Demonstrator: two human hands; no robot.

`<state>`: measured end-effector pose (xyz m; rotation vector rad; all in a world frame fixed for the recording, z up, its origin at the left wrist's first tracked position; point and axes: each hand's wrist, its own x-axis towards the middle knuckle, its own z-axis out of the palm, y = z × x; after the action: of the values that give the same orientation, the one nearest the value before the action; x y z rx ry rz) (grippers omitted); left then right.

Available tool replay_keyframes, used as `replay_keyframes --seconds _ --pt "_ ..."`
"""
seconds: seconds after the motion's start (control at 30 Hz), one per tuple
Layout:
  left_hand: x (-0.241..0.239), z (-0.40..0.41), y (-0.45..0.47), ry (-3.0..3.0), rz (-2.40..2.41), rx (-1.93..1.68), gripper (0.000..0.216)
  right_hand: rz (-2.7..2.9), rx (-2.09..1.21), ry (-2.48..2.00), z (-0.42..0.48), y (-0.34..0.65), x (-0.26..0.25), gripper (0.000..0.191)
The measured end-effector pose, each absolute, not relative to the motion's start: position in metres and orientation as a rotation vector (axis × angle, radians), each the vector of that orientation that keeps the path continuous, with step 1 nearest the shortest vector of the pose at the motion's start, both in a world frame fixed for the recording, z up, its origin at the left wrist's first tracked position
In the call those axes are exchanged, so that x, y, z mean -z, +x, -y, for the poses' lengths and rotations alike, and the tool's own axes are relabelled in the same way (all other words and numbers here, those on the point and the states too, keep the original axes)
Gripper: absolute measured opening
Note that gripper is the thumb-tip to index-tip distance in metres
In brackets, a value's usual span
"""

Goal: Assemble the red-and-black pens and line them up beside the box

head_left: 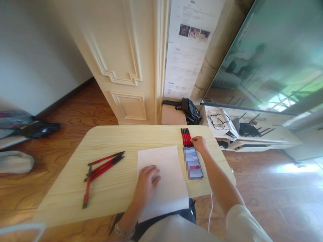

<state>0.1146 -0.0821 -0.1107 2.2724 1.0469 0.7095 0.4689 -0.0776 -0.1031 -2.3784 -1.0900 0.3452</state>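
Note:
My left hand (147,183) lies flat, fingers stretched out, on a white sheet of paper (164,178) in the middle of a light wooden table (113,141). My right hand (200,143) reaches to the far right part of the table and pinches the side of a neat row of several red-and-black pens (186,136). A phone (193,163) lies just under those pens, beside the paper. A loose pile of more red-and-black pens (102,166) is spread on the table's left side.
A cream door panel (121,67) and a printed poster (186,47) stand behind the table. A black bag (190,111) sits on a box. A large screen (272,57) stands on a low white cabinet (252,134) with cables at right. Bags (27,126) lie on the wooden floor at left.

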Motion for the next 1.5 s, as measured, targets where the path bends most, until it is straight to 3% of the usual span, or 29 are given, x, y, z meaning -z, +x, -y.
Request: replay_keyframes --seconds 0.4,0.53,0.67,0.87,1.13,1.27,1.5 --pt "0.11 0.084 0.115 2.293 -1.016 -0.716 0.021 1.071 -0.273 -2.354 0.084 0.449 0.08 0.03" --pt "0.102 0.088 0.114 2.269 -0.994 -0.755 0.02 1.131 -0.122 -2.12 0.101 0.409 0.062 0.031" --pt "0.088 0.094 0.101 2.223 -1.022 -0.82 0.018 1.298 -0.258 -1.906 0.128 0.348 0.053 0.031" --pt "0.077 0.099 0.045 2.101 -1.355 -0.833 0.016 1.538 -0.446 -1.804 0.157 0.279 0.071 0.028" --pt "0.067 0.074 -0.054 2.021 -2.078 -0.687 0.029 1.687 -0.178 -1.88 0.166 0.271 0.108 0.028" --pt "0.074 0.061 -0.066 1.991 -2.165 -0.489 0.037 1.7 -0.165 -1.91 0.167 0.275 0.121 0.028" --pt "0.069 0.056 -0.07 1.858 -2.158 -0.431 0.031 1.65 -0.187 -1.94 0.168 0.269 0.118 0.028"
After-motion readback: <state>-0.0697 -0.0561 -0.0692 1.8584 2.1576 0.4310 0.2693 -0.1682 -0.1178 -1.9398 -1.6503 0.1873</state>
